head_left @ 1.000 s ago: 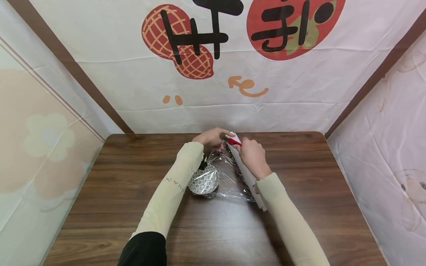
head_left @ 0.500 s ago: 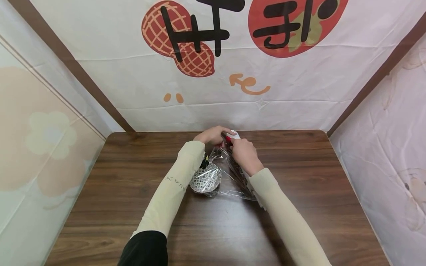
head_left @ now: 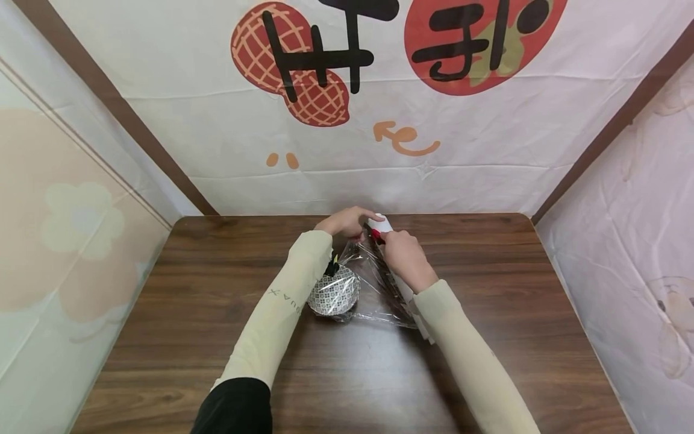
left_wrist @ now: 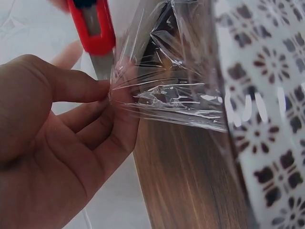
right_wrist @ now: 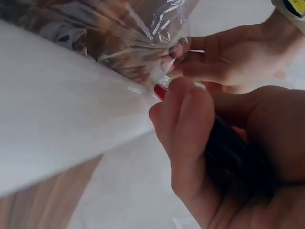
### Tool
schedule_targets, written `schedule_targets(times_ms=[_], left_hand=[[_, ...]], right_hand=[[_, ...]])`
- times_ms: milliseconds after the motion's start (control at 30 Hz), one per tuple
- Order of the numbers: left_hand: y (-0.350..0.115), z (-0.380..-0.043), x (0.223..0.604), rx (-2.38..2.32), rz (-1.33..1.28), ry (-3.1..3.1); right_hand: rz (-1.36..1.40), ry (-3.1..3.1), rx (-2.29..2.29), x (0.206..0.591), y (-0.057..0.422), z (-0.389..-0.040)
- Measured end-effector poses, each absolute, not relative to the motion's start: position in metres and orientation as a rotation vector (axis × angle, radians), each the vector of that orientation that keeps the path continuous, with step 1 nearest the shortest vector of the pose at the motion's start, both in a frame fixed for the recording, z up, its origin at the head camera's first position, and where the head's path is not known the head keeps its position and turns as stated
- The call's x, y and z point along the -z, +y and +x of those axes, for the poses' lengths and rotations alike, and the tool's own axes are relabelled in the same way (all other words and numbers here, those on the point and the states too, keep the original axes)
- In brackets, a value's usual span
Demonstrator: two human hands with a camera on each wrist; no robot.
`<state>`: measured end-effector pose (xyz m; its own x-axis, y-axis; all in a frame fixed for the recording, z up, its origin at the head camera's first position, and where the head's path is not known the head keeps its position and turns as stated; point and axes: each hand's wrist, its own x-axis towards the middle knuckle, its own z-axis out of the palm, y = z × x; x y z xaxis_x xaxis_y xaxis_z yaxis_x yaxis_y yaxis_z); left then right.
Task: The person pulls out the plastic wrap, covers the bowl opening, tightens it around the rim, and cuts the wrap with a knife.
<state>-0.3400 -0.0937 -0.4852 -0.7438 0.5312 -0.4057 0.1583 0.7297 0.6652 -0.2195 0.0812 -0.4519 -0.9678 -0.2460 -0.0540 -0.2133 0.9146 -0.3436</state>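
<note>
My left hand [head_left: 345, 222] pinches the bunched edge of clear cling film [left_wrist: 176, 102] between thumb and fingers near the table's far edge. The film stretches from a white roll [right_wrist: 57, 109] to a round dish [head_left: 334, 292] with a dark flower pattern, which it covers. My right hand [head_left: 405, 256] grips a red and black utility knife [left_wrist: 102, 47]. Its metal blade points at the film beside my left fingertips in the left wrist view. In the right wrist view, my curled right fingers hide most of the knife, whose dark handle runs through the palm.
The brown wooden table [head_left: 217, 337] extends around the things, its far edge close behind both hands. A white printed cloth [head_left: 477, 138] hangs at the back, with more cloth at both sides. A black device [head_left: 332, 266] sits at my left wrist.
My right hand with the knife shifted left and toward me along the roll, then slightly back right. My left hand keeps its hold on the film, and the dish stays put.
</note>
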Motion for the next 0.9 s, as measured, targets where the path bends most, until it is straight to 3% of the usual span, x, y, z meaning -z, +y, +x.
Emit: schedule_targets(times_ms=[233,567,900], left_hand=[[-0.097,-0.339,0.486,-0.853,0.512,2.318],[-0.097,-0.336,0.489,-0.928,0.527,2.284],[-0.096,-0.337,0.488,-0.927,0.527,2.262]], right_hand=[[-0.342,2.871,0.557,0.440,0.094,-0.203],[-0.400,3.028,0.568,0.462,0.078,-0.222],[-0.337,2.864,0.533,0.447,0.084,-0.214]])
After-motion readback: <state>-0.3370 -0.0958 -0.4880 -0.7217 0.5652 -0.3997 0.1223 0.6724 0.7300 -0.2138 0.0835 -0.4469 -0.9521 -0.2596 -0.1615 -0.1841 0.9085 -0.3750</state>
